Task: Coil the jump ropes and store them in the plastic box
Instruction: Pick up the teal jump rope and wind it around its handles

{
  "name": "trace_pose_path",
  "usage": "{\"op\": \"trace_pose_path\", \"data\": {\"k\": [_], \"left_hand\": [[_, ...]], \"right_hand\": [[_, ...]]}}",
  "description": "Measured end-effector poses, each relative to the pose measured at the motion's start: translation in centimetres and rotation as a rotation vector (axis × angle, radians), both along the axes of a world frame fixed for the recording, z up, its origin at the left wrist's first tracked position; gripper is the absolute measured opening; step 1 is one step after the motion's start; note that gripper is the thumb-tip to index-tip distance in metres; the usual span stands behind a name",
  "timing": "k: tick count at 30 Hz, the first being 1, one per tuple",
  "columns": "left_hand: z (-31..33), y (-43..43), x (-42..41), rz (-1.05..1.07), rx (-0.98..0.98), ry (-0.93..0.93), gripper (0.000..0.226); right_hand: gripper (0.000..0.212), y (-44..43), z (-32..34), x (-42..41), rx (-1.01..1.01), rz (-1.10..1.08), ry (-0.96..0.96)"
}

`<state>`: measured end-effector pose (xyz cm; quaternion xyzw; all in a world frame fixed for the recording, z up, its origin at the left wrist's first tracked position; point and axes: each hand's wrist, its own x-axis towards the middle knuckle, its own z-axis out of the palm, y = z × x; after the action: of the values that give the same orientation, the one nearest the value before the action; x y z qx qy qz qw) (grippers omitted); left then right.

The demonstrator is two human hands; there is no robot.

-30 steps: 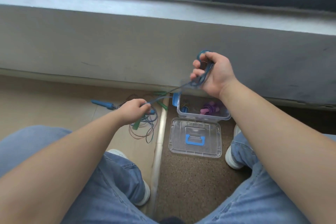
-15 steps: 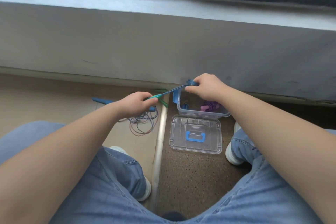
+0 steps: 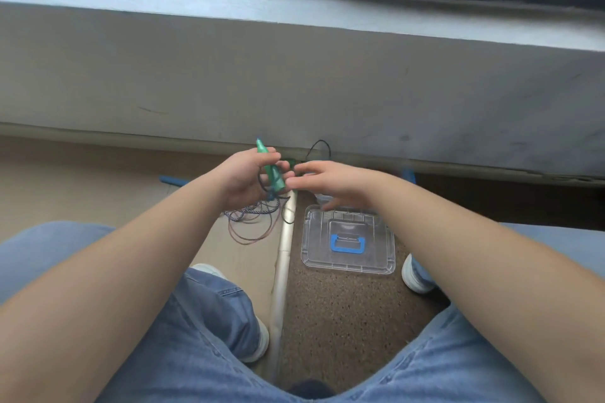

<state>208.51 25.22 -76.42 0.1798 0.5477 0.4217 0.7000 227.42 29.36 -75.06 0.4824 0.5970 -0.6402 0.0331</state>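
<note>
- Currently the left hand [image 3: 244, 178] is raised above the floor and holds the green handle [image 3: 272, 170] of a jump rope; the fingers and thumb are curled round its thick lower half.
- The handle stands almost upright, a little tilted, with its thin tip pointing up and away, clear above the fist.
- From the bottom of the grip the rope [image 3: 255, 217] hangs down to loose loops on the beige floor, just left of the metal strip [image 3: 282, 271]. Thin reddish and dark blue strands are mixed there, and I cannot tell which belongs to which rope.
- The right hand [image 3: 334, 183] holds nothing. Its fingers [image 3: 299, 170] are stretched out and relaxed, pointing left toward the green handle. They are just beside it, but I cannot tell if they touch it.
- The plastic box [image 3: 319, 198] is almost fully hidden under the right hand; only a small part of its clear wall shows, blurred.
- Its clear lid [image 3: 314, 252], with a blue carry grip [image 3: 347, 244], lies flat on the brown speckled floor, nearer to the person than the box and right of the strip.
- A blue handle [image 3: 170, 179] lies on the beige floor, left of the left wrist.
- A thin dark cord [image 3: 319, 144] makes a small loop in front of the grey wall, above the right hand.
- Both knees in blue jeans and two white shoes frame the scene.
</note>
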Motion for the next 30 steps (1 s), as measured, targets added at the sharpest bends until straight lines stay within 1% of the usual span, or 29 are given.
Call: {"op": "trace_pose_path", "data": {"k": [2, 4, 6, 8, 10, 11, 13, 15, 16, 17, 19, 20, 21, 22, 23, 24, 26, 27, 29, 30], "left_hand": [[-0.2, 0.0, 0.5, -0.010, 0.022, 0.000, 0.006], [-0.5, 0.2, 0.5, 0.012, 0.036, 0.050, 0.006], [-0.6, 0.3, 0.2, 0.075, 0.044, 0.114, 0.011], [-0.8, 0.7, -0.5, 0.136, 0.027, 0.192, 0.021], [-0.9, 1.0, -1.5, 0.220, 0.013, 0.179, 0.016], [-0.9, 1.1, -2.0, 0.260, 0.015, 0.160, 0.013], [-1.1, 1.3, -3.1, 0.336, 0.037, 0.150, 0.008], [-1.2, 1.6, -3.9, 0.409, 0.064, 0.144, 0.012], [-1.1, 1.8, -4.3, 0.442, 0.069, 0.142, 0.015], [-0.9, 2.0, -4.6, 0.474, 0.073, 0.143, 0.016], [-0.6, 2.2, -5.2, 0.514, 0.083, 0.187, 0.018], [-0.5, 2.3, -5.4, 0.518, 0.094, 0.223, 0.018], [-0.4, 2.3, -5.6, 0.508, 0.102, 0.260, 0.017], [-0.4, 2.4, -5.8, 0.486, 0.099, 0.302, 0.017], [-0.4, 2.4, -5.8, 0.446, 0.085, 0.351, 0.018], [-0.5, 2.4, -5.7, 0.378, 0.061, 0.414, 0.018], [-0.8, 2.1, -5.4, 0.188, 0.003, 0.549, 0.015], [-0.8, 1.9, -5.2, 0.113, -0.024, 0.584, 0.012], [-0.8, 1.7, -4.7, 0.051, -0.043, 0.568, 0.013], [-0.7, 1.6, -4.4, 0.044, -0.034, 0.539, 0.015]], "right_hand": [[0.057, -1.1, -0.6, -1.2, -0.087, 0.023, 0.162], [0.043, -1.6, -1.5, -2.2, -0.090, -0.010, 0.228], [0.027, -1.6, -2.4, -2.7, -0.039, -0.087, 0.223], [0.019, -1.2, -3.0, -2.5, 0.008, -0.158, 0.145], [0.016, -0.5, -3.1, -1.8, 0.009, -0.170, 0.095], [0.017, -0.2, -2.9, -1.4, 0.001, -0.189, 0.100], [0.019, 0.6, -2.4, -0.6, -0.028, -0.316, 0.155], [0.028, 1.5, -1.9, 0.0, -0.075, -0.451, 0.203], [0.037, 2.0, -1.8, 0.5, -0.060, -0.448, 0.185], [0.046, 2.3, -1.5, 1.0, 0.008, -0.374, 0.119], [0.056, 2.6, -1.3, 2.4, 0.210, -0.072, -0.101], [0.056, 2.7, -1.2, 3.1, 0.265, 0.085, -0.189], [0.053, 2.8, -1.2, 3.8, 0.267, 0.198, -0.235], [0.047, 2.8, -1.3, 4.2, 0.227, 0.239, -0.228], [0.040, 2.8, -1.4, 4.5, 0.180, 0.219, -0.190], [0.034, 2.8, -1.5, 4.5, 0.139, 0.156, -0.131], [0.028, 2.9, -1.2, 3.5, 0.069, -0.067, 0.056], [0.025, 3.0, -0.9, 2.8, 0.028, -0.202, 0.171], [0.023, 3.4, 0.2, 1.1, -0.037, -0.437, 0.374], [0.024, 3.9, 0.7, 0.3, -0.043, -0.522, 0.441]]}}
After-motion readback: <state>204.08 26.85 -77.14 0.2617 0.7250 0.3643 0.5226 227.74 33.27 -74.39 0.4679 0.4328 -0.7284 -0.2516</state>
